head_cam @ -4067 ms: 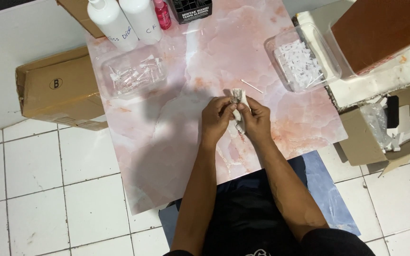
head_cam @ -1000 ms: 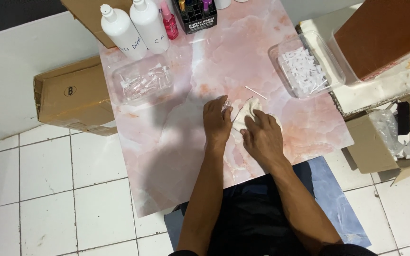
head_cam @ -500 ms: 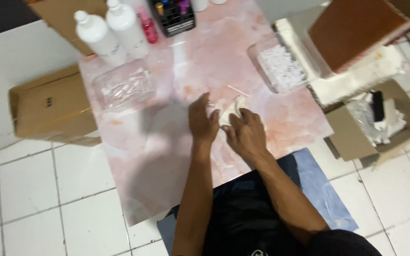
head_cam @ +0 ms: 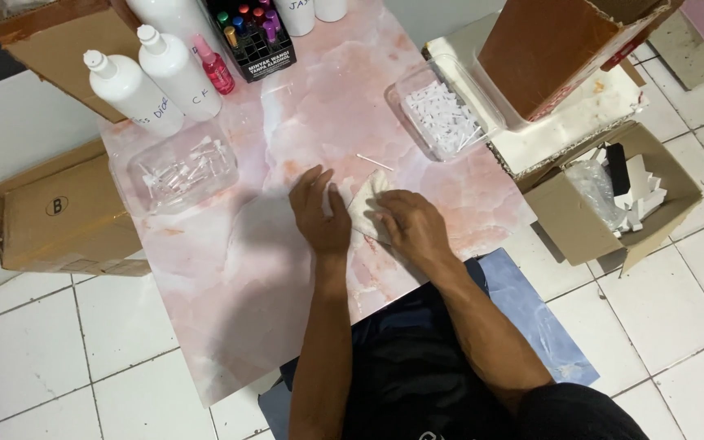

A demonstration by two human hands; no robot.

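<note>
A small whitish folded piece of card or paper [head_cam: 366, 208] lies flat on the pink marbled tabletop [head_cam: 230, 269]. My left hand [head_cam: 320, 213] presses down beside its left edge, fingers spread. My right hand [head_cam: 411, 226] lies on its right part, fingers flat on it. A thin white stick [head_cam: 375, 162] rests on the table just beyond the card.
A clear tray of small clear pieces [head_cam: 181, 171] sits at the left, a clear tray of white pieces [head_cam: 443, 114] at the right. White squeeze bottles [head_cam: 156, 77] and a black rack of coloured vials [head_cam: 254, 33] stand at the far edge. Cardboard boxes [head_cam: 59, 216] [head_cam: 613, 195] flank the table.
Four seconds ago both hands held the piece up off the table between the fingers. It now lies flat on the table with both hands pressing on it.
</note>
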